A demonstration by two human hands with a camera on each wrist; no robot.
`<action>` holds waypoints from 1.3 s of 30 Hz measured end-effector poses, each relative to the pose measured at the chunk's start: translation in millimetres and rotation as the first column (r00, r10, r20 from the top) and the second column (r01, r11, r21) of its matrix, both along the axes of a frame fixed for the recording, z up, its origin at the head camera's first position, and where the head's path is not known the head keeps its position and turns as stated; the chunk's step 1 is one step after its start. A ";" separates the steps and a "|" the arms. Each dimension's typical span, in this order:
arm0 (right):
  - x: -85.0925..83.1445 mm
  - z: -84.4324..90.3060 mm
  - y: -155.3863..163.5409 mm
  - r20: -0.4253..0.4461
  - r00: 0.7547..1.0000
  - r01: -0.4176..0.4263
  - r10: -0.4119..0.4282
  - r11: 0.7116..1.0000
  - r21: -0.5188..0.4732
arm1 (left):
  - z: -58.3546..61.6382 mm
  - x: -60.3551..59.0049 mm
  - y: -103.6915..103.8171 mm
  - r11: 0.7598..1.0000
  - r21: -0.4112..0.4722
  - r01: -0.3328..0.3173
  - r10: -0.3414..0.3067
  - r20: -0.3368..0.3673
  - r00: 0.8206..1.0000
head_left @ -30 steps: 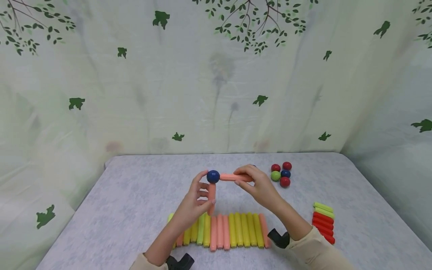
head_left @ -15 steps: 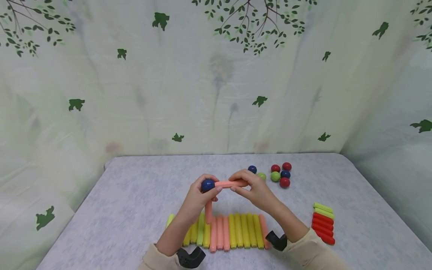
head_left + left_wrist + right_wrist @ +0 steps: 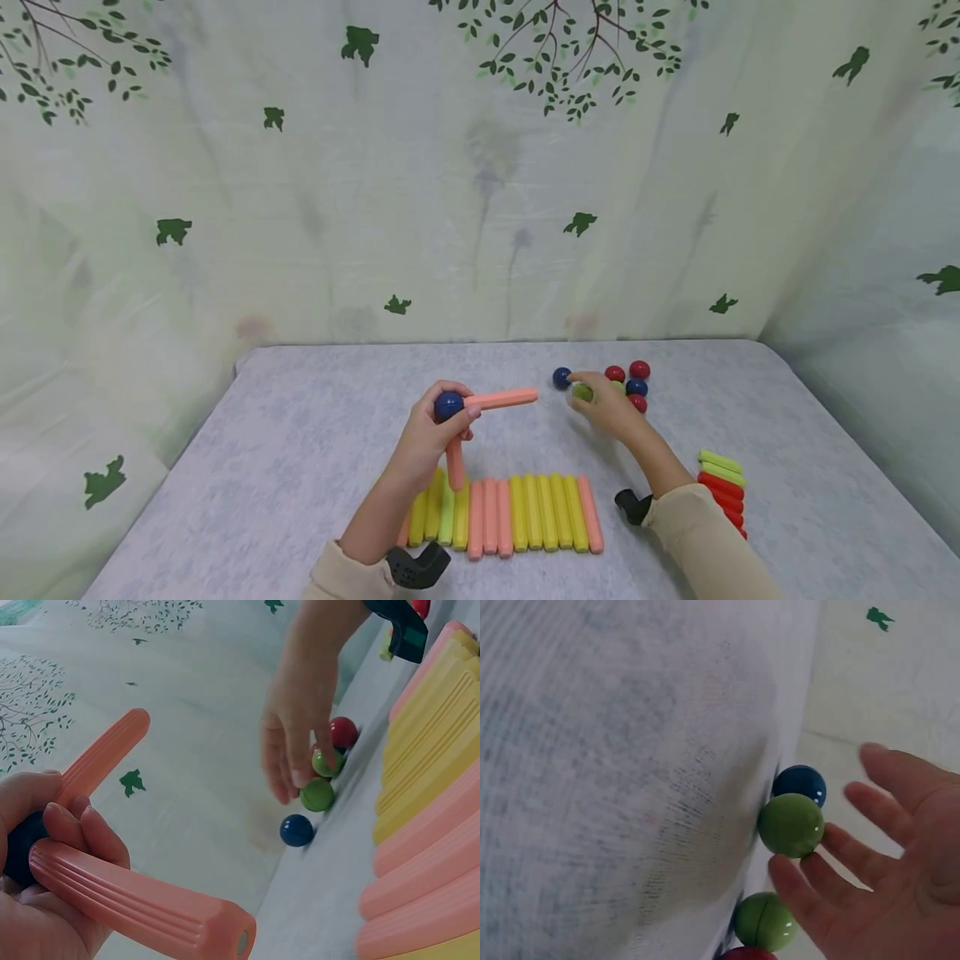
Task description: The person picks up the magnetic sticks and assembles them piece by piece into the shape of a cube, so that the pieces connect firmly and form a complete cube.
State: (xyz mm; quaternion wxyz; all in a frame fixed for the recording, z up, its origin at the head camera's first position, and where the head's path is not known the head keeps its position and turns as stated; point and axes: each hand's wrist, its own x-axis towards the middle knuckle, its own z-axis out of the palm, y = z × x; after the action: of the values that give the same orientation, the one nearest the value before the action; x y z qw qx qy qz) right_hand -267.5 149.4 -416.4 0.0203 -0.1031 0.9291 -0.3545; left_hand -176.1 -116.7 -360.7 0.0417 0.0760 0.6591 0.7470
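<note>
My left hand grips a dark blue ball above the table. Two salmon sticks are joined to the ball: one points right, the other hangs down toward the row of sticks. In the left wrist view the fingers curl round the ball and the near stick. My right hand is open at the ball cluster, fingers spread beside a green ball. A loose blue ball lies just left of it.
A row of salmon, yellow and green sticks lies near the front edge of the grey table. Red and blue balls cluster at the back right. A stack of red and green sticks sits far right. A leaf-print curtain hangs behind.
My right hand let go of the horizontal salmon stick and moved right to the balls. My left hand, still holding the ball and sticks, shifted slightly left and lower.
</note>
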 end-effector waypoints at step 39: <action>82.2 28.8 5.8 -0.068 0.983 -0.182 0.170 0.851 -0.493 | -22.5 -11.1 -4.4 0.999 0.016 -0.034 0.033 0.031 0.999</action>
State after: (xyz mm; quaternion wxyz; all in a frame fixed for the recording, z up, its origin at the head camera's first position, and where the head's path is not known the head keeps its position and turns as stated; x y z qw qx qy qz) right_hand -185.3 155.1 -387.6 0.0153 -0.1932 0.7935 -0.5769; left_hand -187.2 -121.1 -383.3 0.0385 0.0539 0.6535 0.7541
